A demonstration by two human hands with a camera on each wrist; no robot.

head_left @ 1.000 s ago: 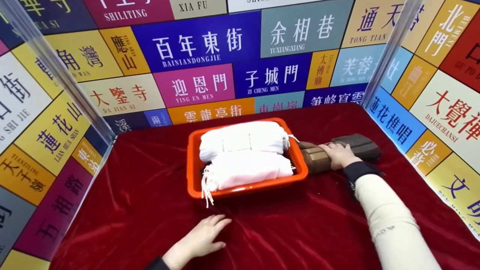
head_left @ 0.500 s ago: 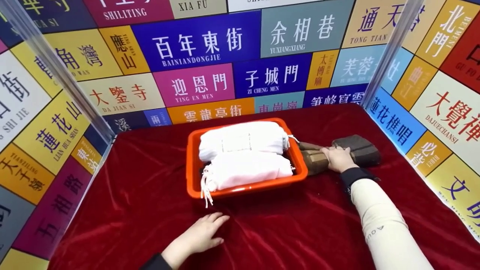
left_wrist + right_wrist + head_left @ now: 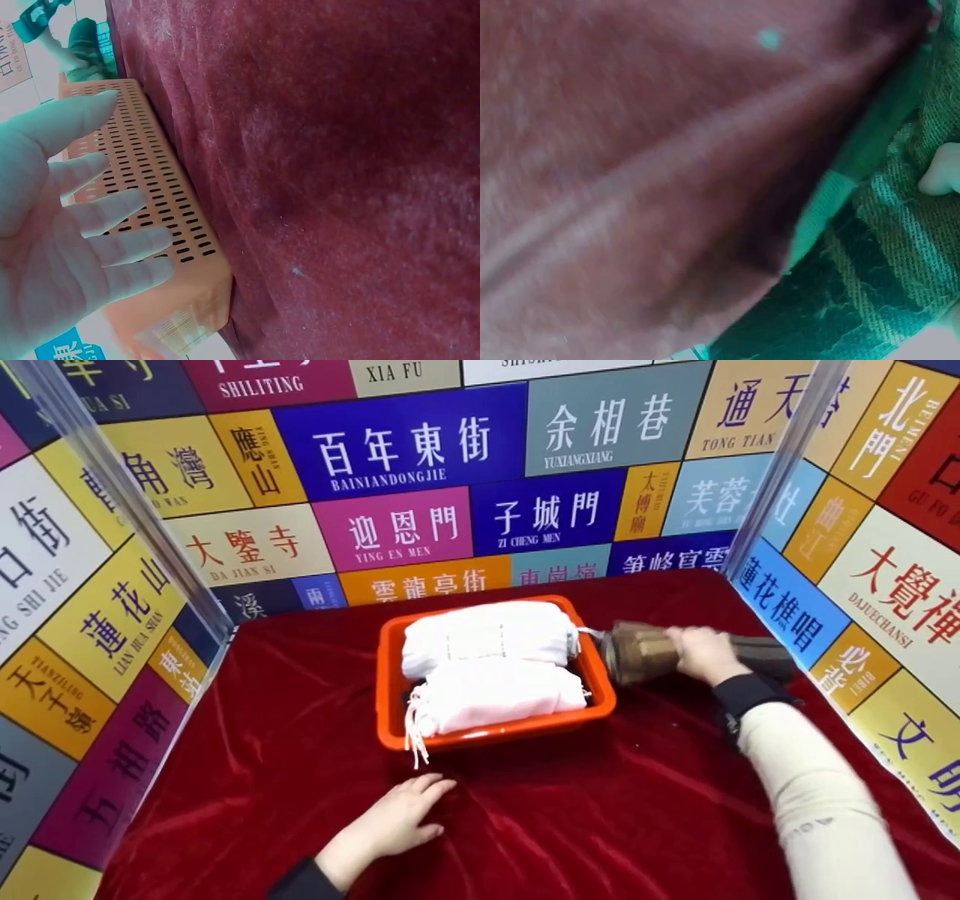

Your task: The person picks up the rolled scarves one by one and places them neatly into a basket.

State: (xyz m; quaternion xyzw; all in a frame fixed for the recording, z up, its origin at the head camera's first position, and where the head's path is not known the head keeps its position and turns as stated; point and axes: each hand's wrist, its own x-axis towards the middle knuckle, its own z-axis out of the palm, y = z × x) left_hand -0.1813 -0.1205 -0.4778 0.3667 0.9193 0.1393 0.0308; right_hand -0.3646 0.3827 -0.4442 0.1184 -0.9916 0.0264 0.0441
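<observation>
My right hand (image 3: 705,652) grips a rolled brown plaid scarf (image 3: 645,649) around its middle, just right of the orange basket (image 3: 495,735). The scarf's left end is close to the basket's rim; whether it is off the tablecloth I cannot tell. In the right wrist view, a fingertip (image 3: 945,172) presses on the checked weave of the scarf (image 3: 900,247). My left hand (image 3: 397,817) lies in front of the basket with nothing in it; in the left wrist view its fingers (image 3: 120,210) are spread beside the slotted basket wall (image 3: 154,165).
Two rolled fringed cloths, one white (image 3: 487,634) and one pale pink (image 3: 502,697), fill the basket, fringe hanging over its front left. A dark red velvet cloth (image 3: 570,825) covers the table. Sign-printed panels (image 3: 397,442) with metal corner posts (image 3: 772,472) stand around it.
My right hand has closed around the scarf, after lying on top of it, and has shifted slightly right and up with it. The left hand has barely moved.
</observation>
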